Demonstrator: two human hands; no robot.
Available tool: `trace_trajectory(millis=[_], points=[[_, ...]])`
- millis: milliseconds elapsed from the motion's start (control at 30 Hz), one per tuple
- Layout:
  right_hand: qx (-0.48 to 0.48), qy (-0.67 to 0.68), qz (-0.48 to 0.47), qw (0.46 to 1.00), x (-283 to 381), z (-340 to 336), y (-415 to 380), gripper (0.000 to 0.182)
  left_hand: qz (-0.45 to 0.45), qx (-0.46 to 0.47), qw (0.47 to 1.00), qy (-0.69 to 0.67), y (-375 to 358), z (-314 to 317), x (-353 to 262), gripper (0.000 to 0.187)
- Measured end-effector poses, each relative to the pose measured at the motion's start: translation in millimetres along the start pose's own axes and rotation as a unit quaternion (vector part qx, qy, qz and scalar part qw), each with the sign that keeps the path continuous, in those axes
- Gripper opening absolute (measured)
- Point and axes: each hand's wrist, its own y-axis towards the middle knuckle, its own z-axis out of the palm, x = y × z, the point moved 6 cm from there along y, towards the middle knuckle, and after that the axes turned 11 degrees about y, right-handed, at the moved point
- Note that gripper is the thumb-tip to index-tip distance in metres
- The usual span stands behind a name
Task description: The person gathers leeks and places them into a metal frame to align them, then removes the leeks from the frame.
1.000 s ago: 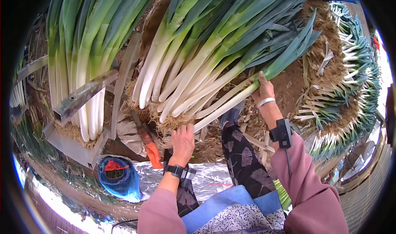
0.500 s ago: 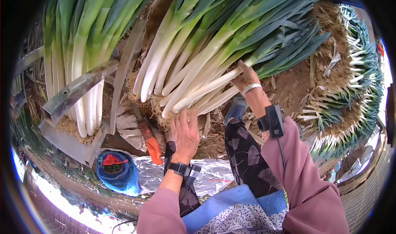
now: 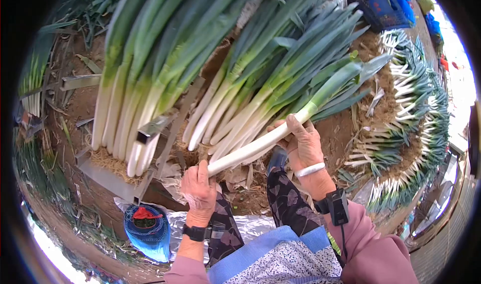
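A long leek with a white shank and green leaves lies slantwise across both hands, in front of a heap. My right hand is closed round its shank, just below the green part. At the root end, my left hand is closed round the tip and hides the roots. Behind them a heap of leeks lies on the ground, leaves pointing up and right. To the left, a thick bundle of leeks stands in a metal frame, with its matted roots low in the frame.
A blue bag with red cloth on top stands at lower left, beside silvery sheeting. Rows of leeks line the soil on the right. A blue crate is at upper right.
The leek has been raised off the heap and drawn towards me in both hands. My left hand now wraps its root end. The view has shifted, bringing the blue crate into sight.
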Motion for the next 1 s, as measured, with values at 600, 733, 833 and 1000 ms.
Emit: trace_trajectory(millis=[600, 733, 833, 1000], points=[[0.296, -0.090, -0.117, 0.944, 3.7, 207.2, -68.8, 0.031, -0.047, -0.134, 0.964, -0.224, -3.9, -116.0, 87.9, 0.037], [0.376, -0.212, -0.154, 0.889, -8.6, 273.4, -83.5, 0.034, -0.064, -0.213, 0.962, -0.160, 22.3, -144.8, 142.3, 0.031], [0.340, -0.380, -0.210, 0.834, -29.5, 281.0, -52.5, 0.026, -0.070, -0.192, 0.973, -0.110, 34.3, -111.3, 206.7, 0.035], [0.370, -0.574, -0.484, 0.547, -66.8, 313.6, -16.9, 0.024, -0.108, -0.049, 0.990, -0.076, 25.0, -40.4, 273.2, 0.031]])
